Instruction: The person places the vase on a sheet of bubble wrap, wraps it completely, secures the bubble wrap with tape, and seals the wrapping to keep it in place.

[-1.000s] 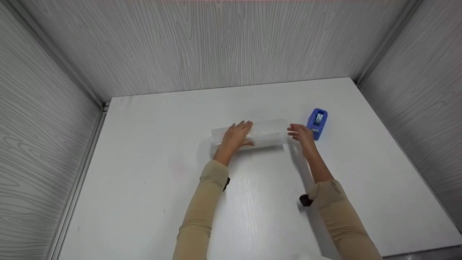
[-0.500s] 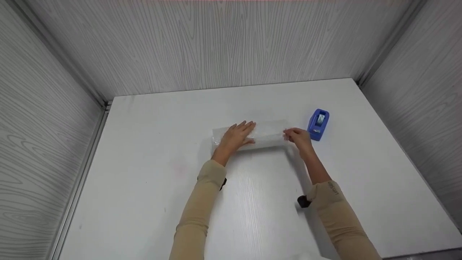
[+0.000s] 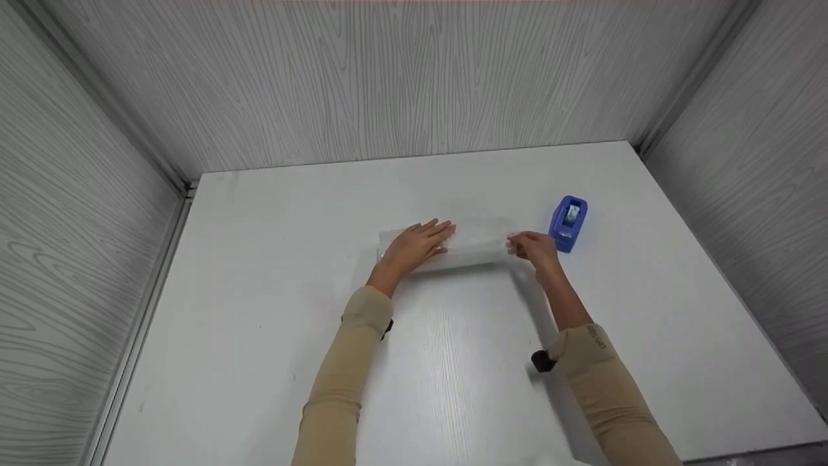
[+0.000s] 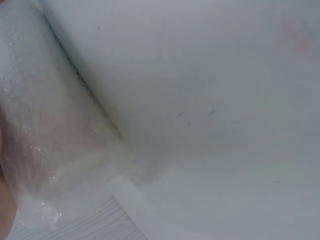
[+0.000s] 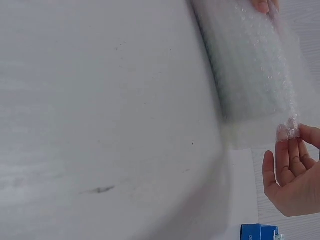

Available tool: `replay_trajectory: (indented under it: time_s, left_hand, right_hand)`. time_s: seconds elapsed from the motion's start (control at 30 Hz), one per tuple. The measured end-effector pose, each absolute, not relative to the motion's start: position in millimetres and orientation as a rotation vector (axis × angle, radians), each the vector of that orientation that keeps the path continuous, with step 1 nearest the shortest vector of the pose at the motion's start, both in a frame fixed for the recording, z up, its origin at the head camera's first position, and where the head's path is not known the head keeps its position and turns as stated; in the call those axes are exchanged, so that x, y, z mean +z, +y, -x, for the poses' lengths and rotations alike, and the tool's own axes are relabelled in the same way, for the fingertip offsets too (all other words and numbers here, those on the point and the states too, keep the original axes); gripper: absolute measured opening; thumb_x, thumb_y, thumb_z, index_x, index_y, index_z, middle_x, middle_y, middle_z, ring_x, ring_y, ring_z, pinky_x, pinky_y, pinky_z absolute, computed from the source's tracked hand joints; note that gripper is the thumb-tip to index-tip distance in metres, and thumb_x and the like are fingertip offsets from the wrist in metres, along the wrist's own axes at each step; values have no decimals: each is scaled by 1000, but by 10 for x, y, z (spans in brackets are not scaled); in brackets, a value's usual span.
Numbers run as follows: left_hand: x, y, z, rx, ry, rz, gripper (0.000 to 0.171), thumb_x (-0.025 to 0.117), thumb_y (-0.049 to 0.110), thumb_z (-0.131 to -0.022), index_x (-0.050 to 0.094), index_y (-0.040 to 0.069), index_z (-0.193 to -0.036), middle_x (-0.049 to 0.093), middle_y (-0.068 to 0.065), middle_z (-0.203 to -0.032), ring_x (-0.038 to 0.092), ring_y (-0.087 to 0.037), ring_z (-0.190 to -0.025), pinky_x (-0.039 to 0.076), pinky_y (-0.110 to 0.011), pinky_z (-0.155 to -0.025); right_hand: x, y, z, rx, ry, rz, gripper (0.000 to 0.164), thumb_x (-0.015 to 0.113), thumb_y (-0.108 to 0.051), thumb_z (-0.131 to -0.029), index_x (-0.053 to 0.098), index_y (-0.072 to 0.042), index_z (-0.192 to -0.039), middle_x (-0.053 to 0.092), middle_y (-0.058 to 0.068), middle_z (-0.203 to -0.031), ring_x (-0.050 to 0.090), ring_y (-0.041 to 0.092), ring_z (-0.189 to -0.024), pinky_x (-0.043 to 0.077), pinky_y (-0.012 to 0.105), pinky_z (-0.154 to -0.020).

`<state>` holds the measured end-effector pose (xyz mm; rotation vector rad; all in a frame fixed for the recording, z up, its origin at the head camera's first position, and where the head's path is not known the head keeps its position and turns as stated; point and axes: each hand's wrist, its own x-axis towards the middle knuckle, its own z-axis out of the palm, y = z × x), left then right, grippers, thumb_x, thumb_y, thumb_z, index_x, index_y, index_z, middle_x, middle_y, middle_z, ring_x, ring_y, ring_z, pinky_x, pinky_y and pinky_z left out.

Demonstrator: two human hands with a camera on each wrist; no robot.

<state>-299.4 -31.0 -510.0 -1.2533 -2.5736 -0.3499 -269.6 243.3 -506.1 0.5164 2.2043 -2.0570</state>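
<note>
A roll-shaped bundle of clear bubble wrap lies across the middle of the table; whatever is inside it is hidden. On its left part rests my left hand, palm down with the fingers extended. My right hand is at the bundle's right end. In the right wrist view, the bubble wrap has a thin loose end margin, and my right hand pinches its corner between thumb and fingers. The left wrist view has the other end of the bubble wrap, with only a sliver of my left hand.
Just right of my right hand stands a blue tape dispenser, whose edge also shows in the right wrist view. The white table is bounded by wood-grained panels at the back and both sides.
My right hand has moved from just beside the bundle onto its right end and now pinches the wrap there. The left hand stays on the bundle, having slid slightly left.
</note>
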Motion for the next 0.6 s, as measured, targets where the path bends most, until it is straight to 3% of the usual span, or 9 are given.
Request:
replay_trajectory:
  time_s: [0.27,0.47,0.6]
  left_hand:
    - [-5180,-437,3020,-363,-2373,1279,42,51,25,-93,51,8,-131,52,-6,-130,48,-25,-117,41,-36,-94]
    - [-5175,-423,2962,-323,-2456,1268,42,47,20,-96,45,7,-135,45,-7,-136,42,-25,-123,35,-37,-99]
    - [-5153,-378,2921,-317,-2516,1231,41,45,16,-97,43,5,-136,43,-8,-138,40,-24,-125,31,-37,-101]
  right_hand:
    - [-5060,2428,2704,-2052,2201,-519,28,58,-16,-90,59,7,-107,64,-2,-73,62,11,-71,44,39,-88]
    - [-5075,2417,2695,-2068,2211,-509,28,57,-15,-91,58,8,-108,65,0,-76,62,13,-73,44,38,-88]
    - [-5065,2400,2693,-2055,2313,-447,29,55,-14,-92,58,10,-109,65,9,-86,62,17,-77,44,40,-88]
